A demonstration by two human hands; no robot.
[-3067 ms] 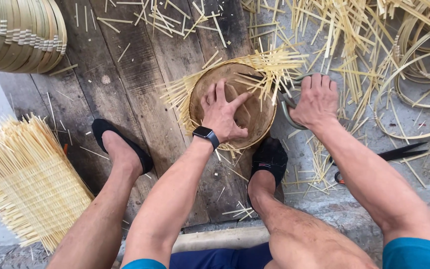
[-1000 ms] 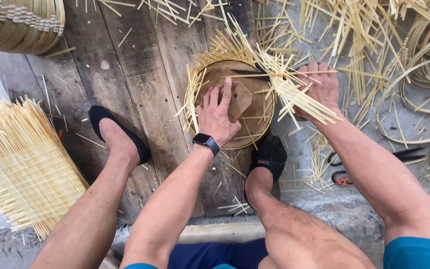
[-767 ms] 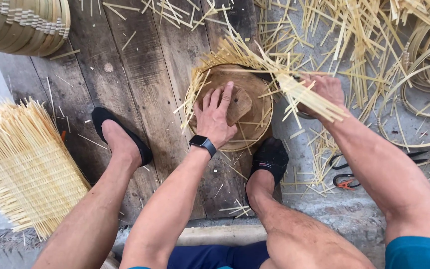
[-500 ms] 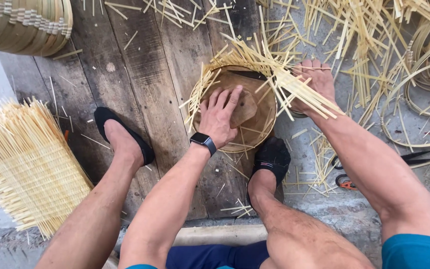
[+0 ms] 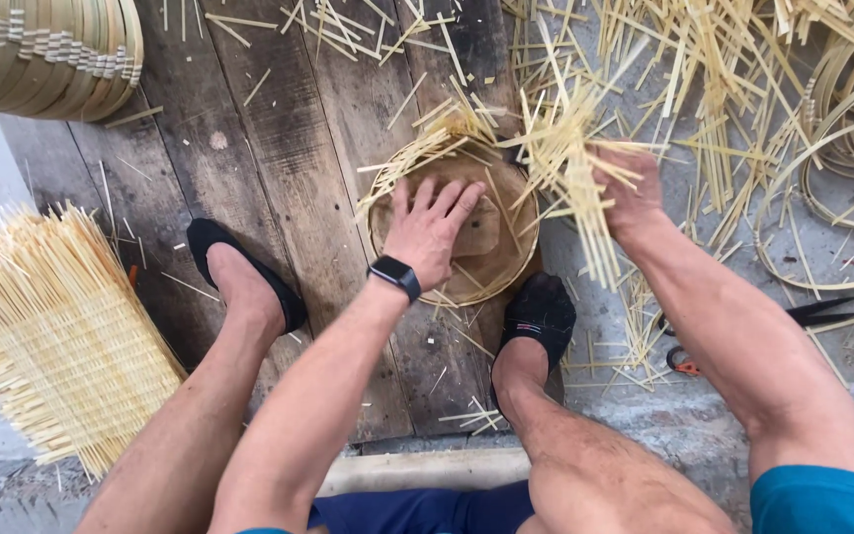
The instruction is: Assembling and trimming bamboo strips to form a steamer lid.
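A round wooden form (image 5: 494, 259) lies on the plank floor with a woven bamboo mat under it, whose loose strips (image 5: 417, 158) stick out around the rim. My left hand (image 5: 432, 227), a dark watch on its wrist, presses flat on the form with fingers spread. My right hand (image 5: 628, 194) is closed around a bunch of the pale bamboo strips (image 5: 570, 158) at the form's right edge, lifting them upward. My right foot in a black shoe (image 5: 540, 309) rests against the form's near edge.
A woven bamboo mat (image 5: 46, 336) lies at the left. Stacked bamboo baskets (image 5: 46, 49) stand at the top left. Loose bamboo strips (image 5: 733, 89) and coiled hoops (image 5: 842, 158) cover the ground at the right. Scissors (image 5: 812, 314) lie beside my right arm. My left foot (image 5: 239, 282) rests on the planks.
My right hand has gathered the strips at the form's right edge and raised them higher. My left hand stays pressed on the form.
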